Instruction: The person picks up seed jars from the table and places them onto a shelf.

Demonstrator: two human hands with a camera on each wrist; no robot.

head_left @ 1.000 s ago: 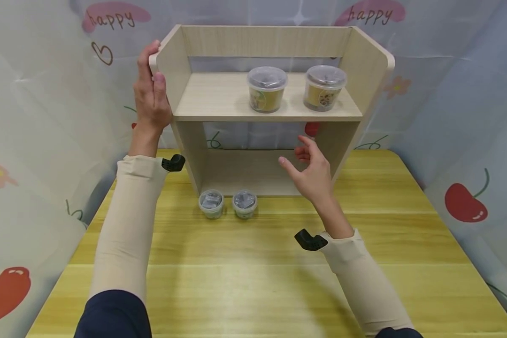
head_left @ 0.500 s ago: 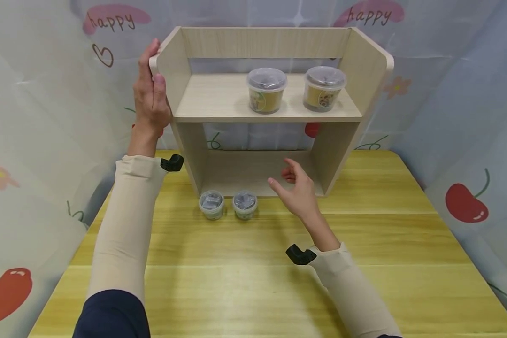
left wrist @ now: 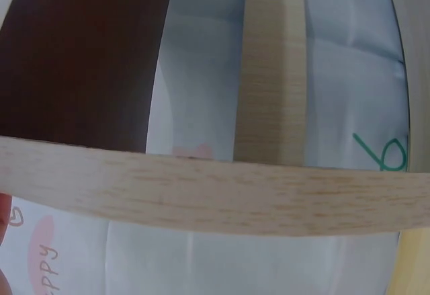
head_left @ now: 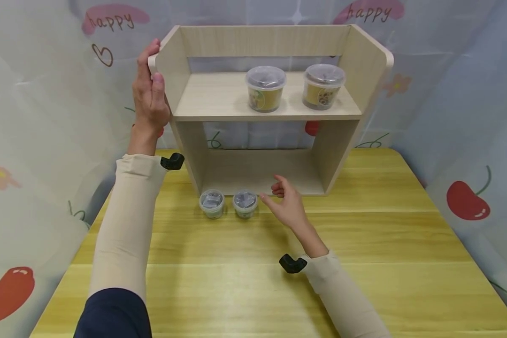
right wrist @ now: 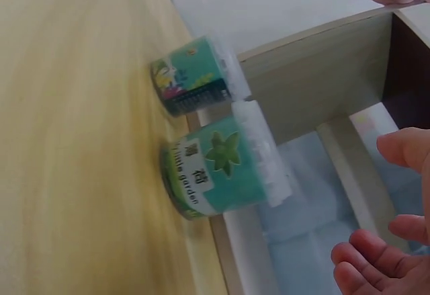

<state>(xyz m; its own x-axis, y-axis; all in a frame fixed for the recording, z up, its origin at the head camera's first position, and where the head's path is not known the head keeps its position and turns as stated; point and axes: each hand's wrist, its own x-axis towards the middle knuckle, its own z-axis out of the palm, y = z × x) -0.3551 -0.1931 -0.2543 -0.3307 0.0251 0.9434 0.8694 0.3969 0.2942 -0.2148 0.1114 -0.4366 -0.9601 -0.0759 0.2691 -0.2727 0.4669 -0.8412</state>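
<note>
My left hand (head_left: 149, 94) rests against the outer left side of a pale wooden two-tier shelf (head_left: 266, 117), its fingers fairly straight. In the left wrist view only a sliver of fingertips shows beside the panel edge. The right hand (head_left: 285, 204) hovers just right of a small lidded tub (head_left: 245, 205), thumb and fingers spread, holding nothing. In the right wrist view this tub (right wrist: 218, 167) has a green label with a leaf and "little garden". A second lidded tub (head_left: 212, 204) stands to its left, before the shelf's bottom board.
Two larger lidded cups with yellow labels, a left one (head_left: 266, 89) and a right one (head_left: 323, 88), stand on the upper board. The shelf sits at the back of a yellow wooden table (head_left: 219, 281). A printed curtain (head_left: 460, 117) hangs around it.
My right hand has moved down and left, from in front of the shelf's lower opening to beside the right small tub. The left hand stays at the shelf's side.
</note>
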